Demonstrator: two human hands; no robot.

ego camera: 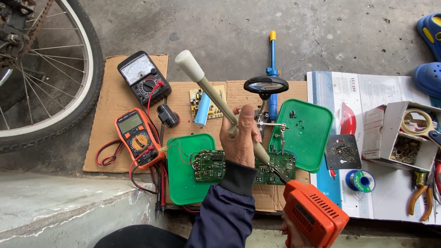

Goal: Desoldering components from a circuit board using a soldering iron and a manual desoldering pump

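Head view looks down at one green circuit board [275, 166] lying across two green plastic lids [308, 131] on cardboard [112, 94] on the floor. Left hand [240, 137] has its grip closed round one beige desoldering pump [216, 98], tip down on the board. Right hand [294, 234] grips one orange soldering gun [314, 215] touching the board. Two multimeters [138, 135] lie to the left, partly ringed by red leads; one magnifier stand [266, 85] rises behind the hand.

Single head-worn view, looking steeply down, close over cardboard mat [115, 98] on concrete floor [229, 32]
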